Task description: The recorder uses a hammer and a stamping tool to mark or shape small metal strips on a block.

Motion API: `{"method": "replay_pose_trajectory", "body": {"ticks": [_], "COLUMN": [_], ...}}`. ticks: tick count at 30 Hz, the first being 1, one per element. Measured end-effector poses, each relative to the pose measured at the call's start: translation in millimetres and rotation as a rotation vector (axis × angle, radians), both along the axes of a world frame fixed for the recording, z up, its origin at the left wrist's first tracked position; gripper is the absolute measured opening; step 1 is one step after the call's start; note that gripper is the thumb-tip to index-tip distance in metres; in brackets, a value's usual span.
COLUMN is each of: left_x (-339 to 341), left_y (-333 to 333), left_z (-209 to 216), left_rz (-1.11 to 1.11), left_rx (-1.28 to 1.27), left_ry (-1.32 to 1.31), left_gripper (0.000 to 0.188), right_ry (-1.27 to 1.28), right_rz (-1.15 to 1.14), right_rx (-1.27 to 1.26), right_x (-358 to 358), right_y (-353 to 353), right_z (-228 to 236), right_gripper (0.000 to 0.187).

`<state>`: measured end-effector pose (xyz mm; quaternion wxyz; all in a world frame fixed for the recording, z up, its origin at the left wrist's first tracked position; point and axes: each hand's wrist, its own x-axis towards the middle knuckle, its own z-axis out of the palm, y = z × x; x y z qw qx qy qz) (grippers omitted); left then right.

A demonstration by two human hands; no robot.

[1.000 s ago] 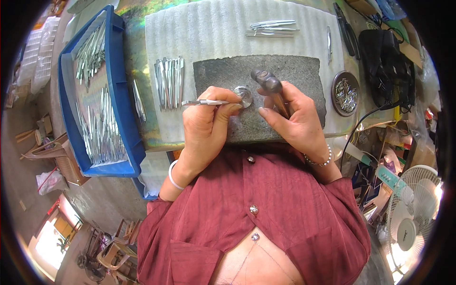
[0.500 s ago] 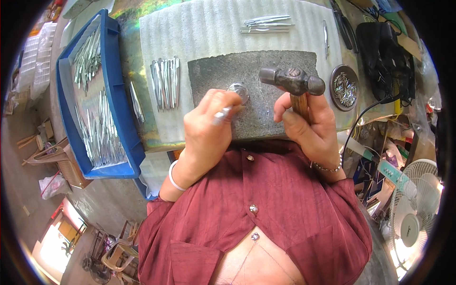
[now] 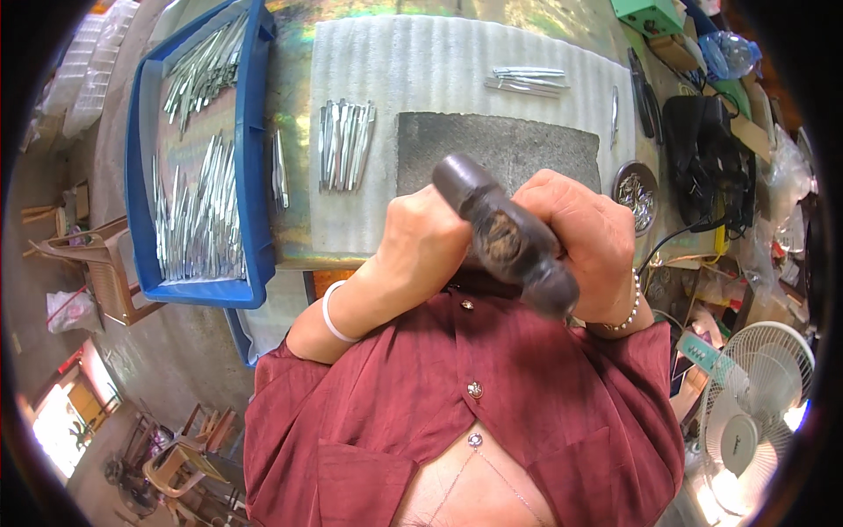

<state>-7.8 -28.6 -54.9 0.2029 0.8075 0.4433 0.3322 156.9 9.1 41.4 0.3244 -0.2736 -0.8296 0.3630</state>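
My right hand (image 3: pixel 590 241) is closed around the handle of a hammer (image 3: pixel 505 235), which is raised close to the camera so that its dark head looks large and blurred, above the near edge of the grey stone block (image 3: pixel 496 149). My left hand (image 3: pixel 420 250) is curled shut just beside it, at the block's near left corner; whether its fingers pinch anything cannot be told, since they are turned away and partly hidden by the hammer. The two hands sit close together, nearly touching. The block lies on a white ribbed mat (image 3: pixel 395 79) that covers the workbench. On the mat, left of the block, is a small row of slim metal pieces (image 3: pixel 344 143); a second little bundle (image 3: pixel 529 81) lies beyond the block's far edge. Right of the block stands a round dark dish (image 3: pixel 637 187) of small shiny bits. At far left, a blue tray (image 3: pixel 255 176) holds many more of the slim metal pieces. At lower right, beside the bench, stands a white fan (image 3: pixel 746 413).
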Motion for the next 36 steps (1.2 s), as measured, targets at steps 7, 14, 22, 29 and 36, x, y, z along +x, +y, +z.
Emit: {"method": "replay_pose_trajectory", "body": {"ticks": [7,14,22,29,36], "left_x": [3.4,2.3,2.6,2.3,2.3], "left_y": [-0.6,1.8,3.7,3.1,3.4], "left_z": [8.7,8.5,8.2,8.4,8.8], "left_rz": [0.155,0.177,0.165,0.155,0.143], "left_rx": [0.037,0.046,0.03,0.033,0.019], "left_ry": [-0.079,-0.097,-0.128,-0.128,-0.148], "left_gripper": [0.021,0.019,0.019,0.019,0.02], "right_ry": [0.241,-0.047,-0.175,-0.266,-0.305], "right_rz": [-0.021,-0.148,-0.083,-0.03,0.007], "right_rx": [-0.649,-0.423,0.025,0.105,0.164], "right_x": [32.0,67.6,45.9,43.5,42.1], "right_y": [-18.1,-41.7,-33.4,-31.7,-29.9], "right_z": [12.9,21.1,34.8,40.2,35.6], "right_gripper": [0.049,0.042,0.036,0.047,0.054]}}
